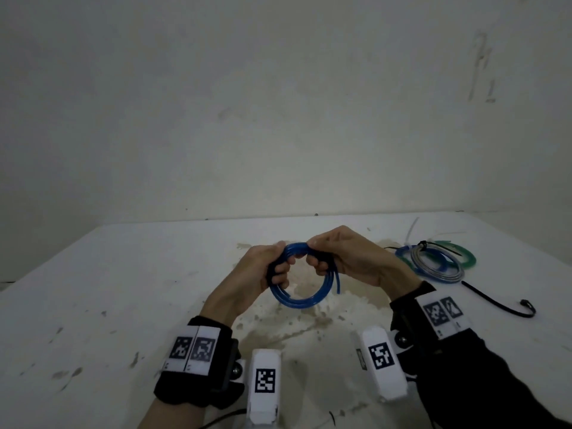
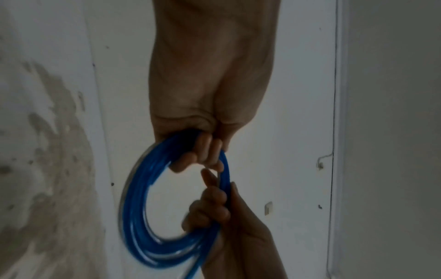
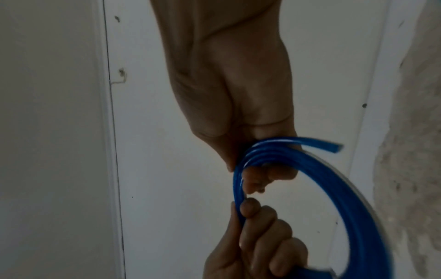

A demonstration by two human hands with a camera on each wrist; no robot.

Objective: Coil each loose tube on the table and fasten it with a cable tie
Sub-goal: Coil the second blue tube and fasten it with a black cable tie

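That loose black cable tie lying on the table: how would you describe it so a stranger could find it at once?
Start at the white table and look to its right side, past the person's right hand. Just nearer than the pile of coiled tubes lies the black cable tie, a thin strip with a hooked end. Unlike the tie already cinched on that pile, it lies alone, fastened around nothing.

The blue tube (image 1: 305, 297) is wound into a round coil of several loops, held upright above the tabletop (image 1: 123, 274), its top arc gripped from both sides and a loose cut end sticking out at about 3 o'clock. A black cable tie (image 1: 495, 300) (unfastened, hooked at one end) lies flat at 3 o'clock from the coil.
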